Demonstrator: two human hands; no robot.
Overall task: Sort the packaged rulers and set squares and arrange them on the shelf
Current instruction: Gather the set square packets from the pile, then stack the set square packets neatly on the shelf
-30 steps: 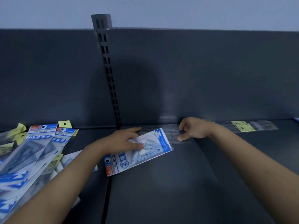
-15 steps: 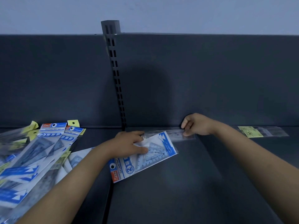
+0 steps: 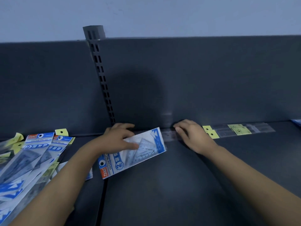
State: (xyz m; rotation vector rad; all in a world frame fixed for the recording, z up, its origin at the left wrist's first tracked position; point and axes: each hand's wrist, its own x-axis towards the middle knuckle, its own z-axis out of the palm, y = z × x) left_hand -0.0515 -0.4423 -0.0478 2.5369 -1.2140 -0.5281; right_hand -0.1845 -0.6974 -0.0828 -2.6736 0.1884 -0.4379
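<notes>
My left hand [image 3: 118, 139] grips a blue-and-white set square pack [image 3: 143, 154], thumb on top, held tilted just over the dark shelf [image 3: 162, 193]. My right hand [image 3: 192, 136] lies palm down at the back of the shelf, its fingertips pressing on a clear ruler pack [image 3: 167, 136] that runs along the back panel. More clear ruler packs [image 3: 241, 130] with yellow labels lie in line to the right of that hand, their yellow hang tabs [image 3: 211, 132] next to my wrist.
A loose pile of set square packs [image 3: 29, 160] and yellow-tabbed packs covers the left shelf section. A slotted upright [image 3: 101, 79] splits the back panel. A blue pack corner [image 3: 297, 122] shows at the far right edge.
My right hand has gone from pinching the ruler pack's end to lying flatter on it against the back panel. The left hand still holds the set square pack in nearly the same place.
</notes>
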